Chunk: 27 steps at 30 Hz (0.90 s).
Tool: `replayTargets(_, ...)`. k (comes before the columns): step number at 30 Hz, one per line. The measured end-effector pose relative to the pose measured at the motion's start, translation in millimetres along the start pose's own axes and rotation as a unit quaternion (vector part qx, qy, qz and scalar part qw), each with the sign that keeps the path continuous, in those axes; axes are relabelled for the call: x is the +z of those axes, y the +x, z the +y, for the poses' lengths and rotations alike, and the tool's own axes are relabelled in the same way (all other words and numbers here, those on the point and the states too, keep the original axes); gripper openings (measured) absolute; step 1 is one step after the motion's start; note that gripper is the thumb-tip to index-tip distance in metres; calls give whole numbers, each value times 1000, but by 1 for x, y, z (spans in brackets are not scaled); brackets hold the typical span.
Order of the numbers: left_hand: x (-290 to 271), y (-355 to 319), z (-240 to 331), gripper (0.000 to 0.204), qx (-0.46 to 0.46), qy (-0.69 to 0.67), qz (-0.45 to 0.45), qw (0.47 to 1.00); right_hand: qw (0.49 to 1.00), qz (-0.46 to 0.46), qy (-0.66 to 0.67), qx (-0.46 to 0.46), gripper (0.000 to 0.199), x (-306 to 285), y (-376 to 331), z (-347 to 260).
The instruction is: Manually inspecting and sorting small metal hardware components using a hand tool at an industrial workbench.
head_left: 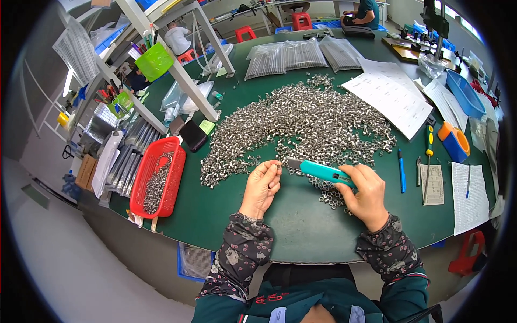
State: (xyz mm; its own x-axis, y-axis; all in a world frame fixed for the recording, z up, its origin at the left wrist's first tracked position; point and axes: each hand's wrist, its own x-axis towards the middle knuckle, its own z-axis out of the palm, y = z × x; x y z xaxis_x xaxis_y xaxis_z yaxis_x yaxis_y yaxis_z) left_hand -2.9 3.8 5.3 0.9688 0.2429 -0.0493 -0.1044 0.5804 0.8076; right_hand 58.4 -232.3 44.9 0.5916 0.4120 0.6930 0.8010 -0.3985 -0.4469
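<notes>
A single head-worn fisheye camera looks steeply down and forward over the green desk (301,226). It sits close above the person's forearms, which enter from the lower edge. Straight lines bend toward the rim.

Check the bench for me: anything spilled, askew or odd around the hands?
Nothing looks damaged. The small metal rings lie in one loose heap spread straight on the green table, some in the red basket. The left hand pinches one ring; the right hand holds a teal utility knife with its blade out, pointing toward the left fingers.
</notes>
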Motion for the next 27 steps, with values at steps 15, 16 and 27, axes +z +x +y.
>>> replayTargets(15,-4,0,7,16,18,-81,11,996,973,-215,-32,-83,27,-4,-7,-5)
replayTargets(16,-4,0,6,17,25,-68,3,997,982,-187,10,-34,26,-6,-5,-5)
replayTargets(27,5,-1,2,10,16,2,4,1000,954,-187,155,174,25,3,-9,2)
